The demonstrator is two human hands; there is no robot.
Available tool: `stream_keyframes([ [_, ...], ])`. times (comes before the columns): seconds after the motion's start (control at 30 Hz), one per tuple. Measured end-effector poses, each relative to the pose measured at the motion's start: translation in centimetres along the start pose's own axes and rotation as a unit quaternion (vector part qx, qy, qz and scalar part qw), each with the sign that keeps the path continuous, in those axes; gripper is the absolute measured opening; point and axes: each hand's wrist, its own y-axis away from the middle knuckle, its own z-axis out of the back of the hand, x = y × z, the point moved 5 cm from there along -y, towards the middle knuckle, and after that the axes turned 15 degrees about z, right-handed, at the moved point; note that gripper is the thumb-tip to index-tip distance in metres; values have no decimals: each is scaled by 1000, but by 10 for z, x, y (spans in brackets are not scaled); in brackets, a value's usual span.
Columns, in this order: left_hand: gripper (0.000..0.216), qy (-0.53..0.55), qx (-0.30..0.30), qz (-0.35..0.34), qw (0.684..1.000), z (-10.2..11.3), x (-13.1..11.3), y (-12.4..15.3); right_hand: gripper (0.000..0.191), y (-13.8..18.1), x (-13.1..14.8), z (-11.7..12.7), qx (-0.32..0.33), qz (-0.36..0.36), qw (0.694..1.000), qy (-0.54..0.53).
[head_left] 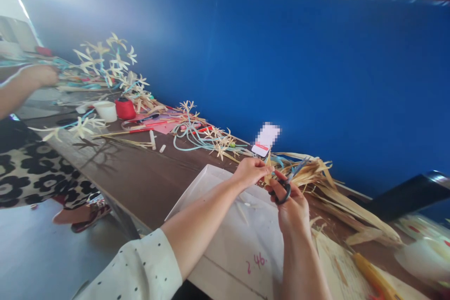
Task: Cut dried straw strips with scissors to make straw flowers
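Note:
My left hand [250, 171] pinches a small piece of dried straw leaf [267, 174] above a white board [211, 183] on the brown table [140, 176]. My right hand [290, 204] has its fingers through the dark handles of a pair of scissors [288, 182], whose blades point up and right, next to the straw piece. Both hands are closed. A heap of dried straw leaves [326, 183] lies just behind them.
A blue partition [316, 65] runs along the table's far side. Further left lie straw flowers [105, 61], blue cords [197, 138], a red thread spool [124, 108] and a white cup [106, 111]. Another person's arm [24, 84] reaches in at the far left. A yellow tool [372, 274] lies at the right.

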Motion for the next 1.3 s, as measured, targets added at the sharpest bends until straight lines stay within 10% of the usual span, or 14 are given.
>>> stream_keyframes([
  [0.9, 31, 21, -121, -20, 992, 10, -8, 5, 45, 6, 2, -14, 14, -17, 1000, -16],
  [1.17, 32, 179, -199, -9, 964, 47, -11, -2, 36, 21, 0, -32, 222, -62, 973, 21],
  [1.3, 31, 195, -209, -9, 958, 47, -13, 3, 39, 19, 0, -34, 188, -38, 981, 39],
])
